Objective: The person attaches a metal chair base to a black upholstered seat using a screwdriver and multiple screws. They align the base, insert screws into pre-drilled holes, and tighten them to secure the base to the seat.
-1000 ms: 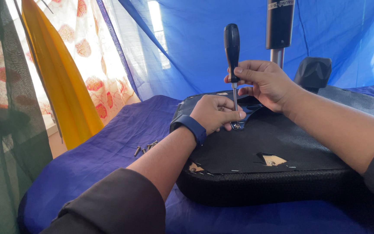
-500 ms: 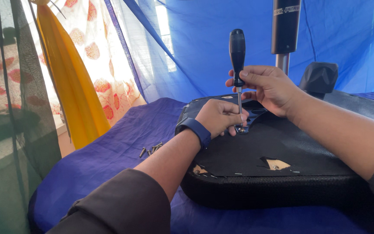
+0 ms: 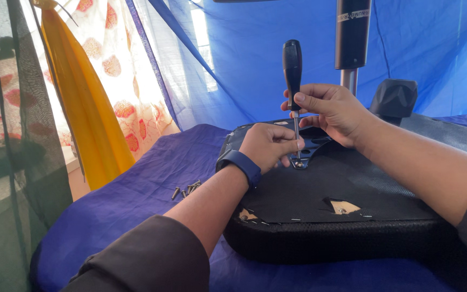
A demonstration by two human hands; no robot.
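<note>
A black upturned chair seat (image 3: 325,216) lies on a blue cloth (image 3: 136,184). My right hand (image 3: 331,108) grips the black handle of a screwdriver (image 3: 292,70), held upright with its tip on a metal bracket (image 3: 304,157) on the seat's underside. My left hand (image 3: 268,146), with a blue band on the wrist, rests on the seat and pinches the screwdriver's shaft near the tip. The screw under the tip is hidden by my fingers.
Several loose screws (image 3: 187,189) lie on the blue cloth left of the seat. A black gas-lift column (image 3: 351,38) and a black armrest pad (image 3: 395,97) stand behind. A yellow cloth (image 3: 82,97) and patterned curtain hang at left. The seat's fabric has a torn hole (image 3: 341,206).
The view has shifted slightly; both hands stay on the screwdriver at the bracket, with the handle a little lower and turned in my right hand.
</note>
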